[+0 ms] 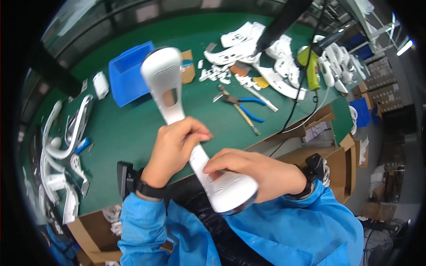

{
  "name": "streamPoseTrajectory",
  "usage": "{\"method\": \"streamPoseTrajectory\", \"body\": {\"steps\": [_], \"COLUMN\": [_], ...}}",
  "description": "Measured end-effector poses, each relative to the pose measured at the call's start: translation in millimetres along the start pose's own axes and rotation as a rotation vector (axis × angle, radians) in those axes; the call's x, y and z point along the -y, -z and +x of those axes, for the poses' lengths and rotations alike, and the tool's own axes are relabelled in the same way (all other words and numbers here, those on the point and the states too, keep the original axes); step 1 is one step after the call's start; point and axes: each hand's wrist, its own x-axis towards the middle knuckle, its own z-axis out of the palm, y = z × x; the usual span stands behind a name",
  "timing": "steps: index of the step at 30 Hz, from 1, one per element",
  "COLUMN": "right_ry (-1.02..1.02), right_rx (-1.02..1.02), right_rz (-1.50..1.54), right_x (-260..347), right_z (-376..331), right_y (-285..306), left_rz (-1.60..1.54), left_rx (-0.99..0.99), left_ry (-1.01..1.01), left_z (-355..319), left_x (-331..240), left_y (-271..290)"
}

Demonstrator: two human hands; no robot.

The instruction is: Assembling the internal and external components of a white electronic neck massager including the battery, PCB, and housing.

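Note:
A long white plastic housing [166, 73] slants across the middle, raised over the near edge of the table. It has wide rounded ends with ribbed patches, an oval opening near the far end and a dark glossy side at the near end. My left hand [176, 144] is closed around its narrow middle, fingers curled and a little blurred. Lower down, my right hand [262, 173] grips the near wide end, thumb across the top and the other fingers hidden beneath or behind. Past my right hand, pliers [239, 104] with blue handles lie on the green table [124, 137].
A blue bin [128, 73] stands beyond the housing. Several white plastic parts [248, 44] pile up far right, near a yellow-green power tool [309, 66] and a hanging black cable. Curved white strips [49, 142] lie at left. Cardboard boxes [337, 170] sit below the table edge.

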Motion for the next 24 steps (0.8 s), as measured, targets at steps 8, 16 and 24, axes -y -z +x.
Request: {"method": "streamPoseTrajectory", "body": {"steps": [8, 16, 24], "right_ry": [-0.056, 0.480, 0.327], "right_rx": [0.043, -0.852, -0.834], "right_rz": [-0.139, 0.377, 0.053], "right_x": [17, -14, -69], "right_z": [-17, -35, 52], "right_y": [64, 198, 194], "left_rz": [-0.053, 0.099, 0.095], "left_rx": [-0.005, 0.005, 0.005], "left_ry": [0.072, -0.025, -0.026], "left_z": [1, 4, 1], "left_x": [-2, -1, 4], "left_y": [-4, -8, -8]}}
